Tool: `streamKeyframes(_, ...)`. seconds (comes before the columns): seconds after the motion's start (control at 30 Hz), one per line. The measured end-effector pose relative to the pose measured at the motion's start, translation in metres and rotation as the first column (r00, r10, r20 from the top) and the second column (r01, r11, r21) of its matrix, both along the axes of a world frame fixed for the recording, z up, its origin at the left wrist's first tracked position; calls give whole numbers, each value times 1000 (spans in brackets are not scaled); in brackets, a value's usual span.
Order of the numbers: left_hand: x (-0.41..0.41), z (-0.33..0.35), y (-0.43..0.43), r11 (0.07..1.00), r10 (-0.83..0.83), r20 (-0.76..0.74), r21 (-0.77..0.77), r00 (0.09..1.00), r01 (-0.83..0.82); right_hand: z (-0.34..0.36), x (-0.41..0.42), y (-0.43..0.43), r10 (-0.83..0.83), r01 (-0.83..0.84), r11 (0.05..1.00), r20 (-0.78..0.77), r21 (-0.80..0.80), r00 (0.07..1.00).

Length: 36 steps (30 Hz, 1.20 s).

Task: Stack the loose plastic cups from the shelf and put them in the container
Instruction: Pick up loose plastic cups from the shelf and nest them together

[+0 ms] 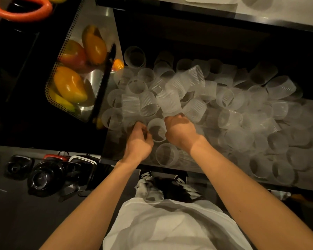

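Starting out: unstacked cups point(197, 98) crowd the shelf point(114, 147) mid-frame; left hand point(139, 141), right hand point(181, 131) curl fingers point(142, 127) among them, grasp unclear.

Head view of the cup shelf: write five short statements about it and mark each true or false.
1. The cups lie in a loose heap on the shelf. True.
2. The cups are opaque red. False: they are translucent and ribbed.
3. Mangoes sit in a perforated metal basket left of the heap. True.
4. Both hands are in the basket. False: the left hand and the right hand are among the cups, at the near side of the heap.
5. One cup sits between the two hands, its mouth towards the camera. True.
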<state>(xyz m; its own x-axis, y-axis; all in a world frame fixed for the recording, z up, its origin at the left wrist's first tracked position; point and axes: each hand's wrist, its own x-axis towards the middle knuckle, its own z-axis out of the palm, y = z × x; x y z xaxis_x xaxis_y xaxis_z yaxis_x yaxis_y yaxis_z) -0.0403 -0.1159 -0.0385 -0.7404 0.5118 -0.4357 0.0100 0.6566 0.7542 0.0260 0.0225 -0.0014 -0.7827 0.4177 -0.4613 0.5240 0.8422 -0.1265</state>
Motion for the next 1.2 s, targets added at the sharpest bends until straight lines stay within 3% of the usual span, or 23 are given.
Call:
streamKeyframes(0.13, 1, 4, 2, 1000, -5, -58, -13, 998, 4, 10, 2, 6, -107, 102, 986, -36, -130, 994)
streamKeyframes(0.27, -2, 13, 1, 990, 83, -92, 121, 992, -72, 22, 11, 11, -210, 177, 967, -180, -185, 961)
streamKeyframes(0.43, -2, 31, -4, 970, 42, -120, 244, 992, -11, 40, 41, 10, -360, 240, 901, -314, -361, 879)
streamKeyframes(0.57, 8, 32, -12, 974, -54, -103, 216, 993, 75, 47, 70, 3, -376, 242, 824, -176, -512, 910)
streamKeyframes(0.73, 21, 24, -16, 983, -122, -83, 131, 989, 132, 40, 88, -7, -402, 302, 803, -93, -514, 911)
streamKeyframes(1.0, 27, 0, -21, 965, -260, -104, -12, 960, 260, 13, 104, -26, -405, 330, 854, -116, -401, 907)
streamKeyframes(1.2, 32, -17, -23, 954, -293, -147, -106, 945, 280, 0, 107, -36, -279, 263, 854, 32, -449, 960)
